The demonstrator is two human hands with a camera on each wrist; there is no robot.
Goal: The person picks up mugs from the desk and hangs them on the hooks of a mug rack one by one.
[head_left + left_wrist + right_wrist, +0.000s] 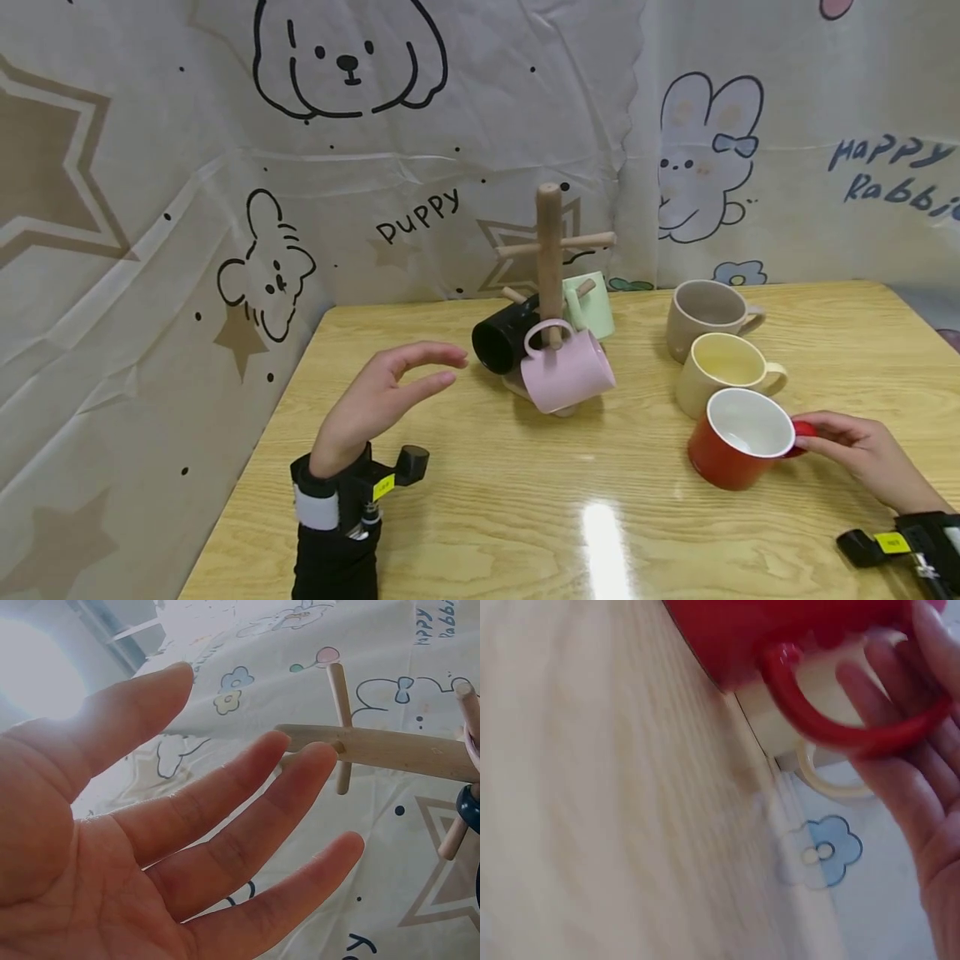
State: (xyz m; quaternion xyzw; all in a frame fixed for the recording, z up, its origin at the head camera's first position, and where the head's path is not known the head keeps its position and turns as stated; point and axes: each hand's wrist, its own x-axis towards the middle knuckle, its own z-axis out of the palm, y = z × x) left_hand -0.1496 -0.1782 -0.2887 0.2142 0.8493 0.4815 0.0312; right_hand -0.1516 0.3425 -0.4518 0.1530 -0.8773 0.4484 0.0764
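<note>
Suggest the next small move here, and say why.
Probably the right hand should carry the red mug toward the wooden mug tree: it grips the mug's handle, the pink mug hangs on a lower peg, and the upper pegs look bare.

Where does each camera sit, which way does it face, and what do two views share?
Head: on the person's head, facing forward and down at the table; the left hand and right hand show.
Left wrist: on that wrist, facing past the left hand to the mug rack and patterned cloth.
Right wrist: on that wrist, facing the right hand holding the red mug by its handle.
Shared: head and right wrist views show the red mug and right hand.
</note>
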